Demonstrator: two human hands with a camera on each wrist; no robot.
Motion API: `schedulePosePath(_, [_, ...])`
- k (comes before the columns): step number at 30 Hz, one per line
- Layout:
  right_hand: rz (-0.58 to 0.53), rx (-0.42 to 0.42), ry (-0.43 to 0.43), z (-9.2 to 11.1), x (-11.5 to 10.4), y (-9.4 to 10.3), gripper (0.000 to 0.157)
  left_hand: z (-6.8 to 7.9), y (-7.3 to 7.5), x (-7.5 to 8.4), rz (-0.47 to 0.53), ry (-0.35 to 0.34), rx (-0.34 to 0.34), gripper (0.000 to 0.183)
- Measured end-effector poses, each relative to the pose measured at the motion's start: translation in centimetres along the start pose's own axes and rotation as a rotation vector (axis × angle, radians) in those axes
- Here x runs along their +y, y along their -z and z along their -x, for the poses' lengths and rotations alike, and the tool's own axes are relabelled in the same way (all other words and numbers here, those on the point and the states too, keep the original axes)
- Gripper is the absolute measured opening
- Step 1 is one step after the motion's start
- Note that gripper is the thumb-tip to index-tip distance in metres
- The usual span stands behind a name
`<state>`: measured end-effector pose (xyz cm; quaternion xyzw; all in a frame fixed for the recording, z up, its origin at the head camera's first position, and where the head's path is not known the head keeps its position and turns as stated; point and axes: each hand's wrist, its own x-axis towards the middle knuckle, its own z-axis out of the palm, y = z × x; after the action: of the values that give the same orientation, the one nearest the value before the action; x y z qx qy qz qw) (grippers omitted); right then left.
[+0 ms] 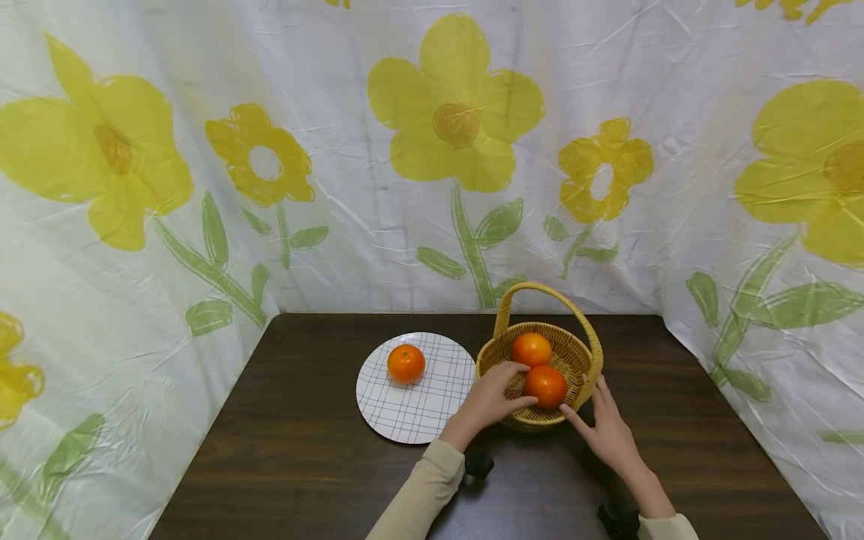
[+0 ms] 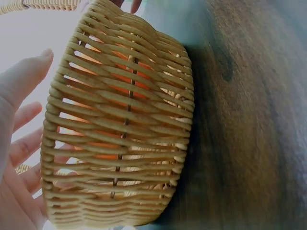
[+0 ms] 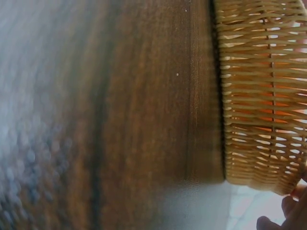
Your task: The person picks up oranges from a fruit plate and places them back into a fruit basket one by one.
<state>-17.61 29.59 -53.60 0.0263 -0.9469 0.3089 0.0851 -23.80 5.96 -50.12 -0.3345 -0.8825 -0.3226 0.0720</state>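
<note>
On the table stands a yellow wicker basket [image 1: 502,352] with a tall arched handle. Inside it lie two round, shiny orange fruits, a rear one [image 1: 531,349] and a front one [image 1: 545,387]. My left hand [image 1: 491,394] reaches over the basket's left rim, thumb and fingers spread beside the front fruit. In the left wrist view, the left thumb [image 2: 29,76] is raised off the weave and the fingers extend behind the rim. At the basket's right side, my right hand [image 1: 610,435] has its extended fingers by the handle's base and its thumb near the front rim.
Left of the basket is a round white plate [image 1: 385,409] with a blue grid pattern, bearing one orange fruit [image 1: 406,364] with a small green top. The dark wooden table [image 1: 283,457] ends at a flowered white curtain [image 1: 364,255] behind and on both sides.
</note>
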Motion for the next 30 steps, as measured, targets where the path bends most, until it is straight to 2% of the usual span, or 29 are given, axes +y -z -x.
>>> schedulePosePath(9, [-0.001,0.006,0.007,-0.2,0.0,-0.1,0.082,1.0,0.6,-0.5,-0.015,-0.048,0.06,0.052])
schedulePosePath(18, [-0.002,0.005,0.002,-0.1,0.0,-0.1,0.083,2.1,1.1,-1.0,0.006,-0.062,0.085,0.053])
schedulePosePath(30, [0.004,-0.012,-0.014,-0.1,0.1,0.0,0.08,3.2,1.7,-1.4,0.046,-0.048,0.09,0.051])
